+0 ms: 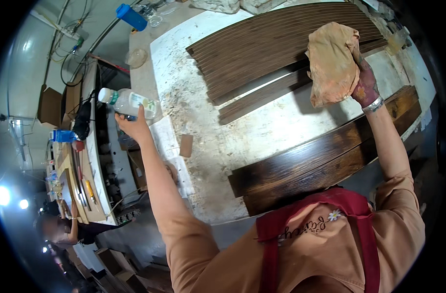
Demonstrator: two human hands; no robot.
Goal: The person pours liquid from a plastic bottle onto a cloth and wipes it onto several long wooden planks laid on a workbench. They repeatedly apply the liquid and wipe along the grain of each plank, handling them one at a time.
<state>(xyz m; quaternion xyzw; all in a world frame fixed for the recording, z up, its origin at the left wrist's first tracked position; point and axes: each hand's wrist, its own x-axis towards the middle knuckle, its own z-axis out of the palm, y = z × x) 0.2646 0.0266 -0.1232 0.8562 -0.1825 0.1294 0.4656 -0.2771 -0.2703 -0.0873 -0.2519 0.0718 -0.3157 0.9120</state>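
- At the left of the frame we see the left hand [131,124] raised, its fingers wrapped around a clear plastic bottle [127,101] lying almost sideways, cap pointing left.
- Upper right, the right hand [364,84] has its stained fingers clamped on a crumpled tan rag [331,61], held above the dark stained wooden slats [271,44].
- Lower centre, thicker dark planks [311,168] lie on the paint-spattered white table [184,88].
- A blue-capped container [132,16] sits top left.
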